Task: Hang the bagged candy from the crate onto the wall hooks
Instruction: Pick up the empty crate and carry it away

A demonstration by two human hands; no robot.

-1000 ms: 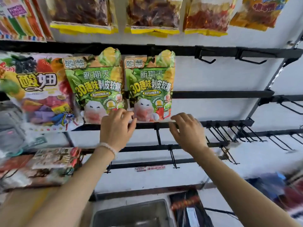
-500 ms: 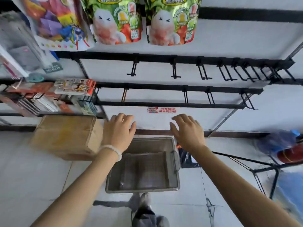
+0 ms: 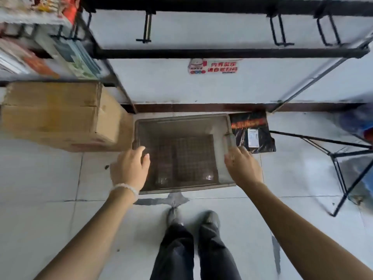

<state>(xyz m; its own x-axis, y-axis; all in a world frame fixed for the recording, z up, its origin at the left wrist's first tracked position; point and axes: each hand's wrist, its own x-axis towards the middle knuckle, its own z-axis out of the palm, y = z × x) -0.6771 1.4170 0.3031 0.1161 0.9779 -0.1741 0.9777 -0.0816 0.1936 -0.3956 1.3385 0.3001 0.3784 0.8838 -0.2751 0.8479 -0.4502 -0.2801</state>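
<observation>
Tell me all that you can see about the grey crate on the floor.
The grey crate is rectangular, seemingly plastic, with smooth walls and a grid-patterned bottom. It stands upright on the tiled floor by the wall, beside a cardboard box. No candy bags show inside. The left hand and right hand hover, open, over its side rims.

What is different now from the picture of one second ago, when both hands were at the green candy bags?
Both hands let go of the hung green bags and came down: the left hand and right hand now reach, open and holding nothing, over the grey plastic crate on the floor. The view tilted down, so the bags are out of sight. The brown cardboard box stayed beside the crate.
</observation>
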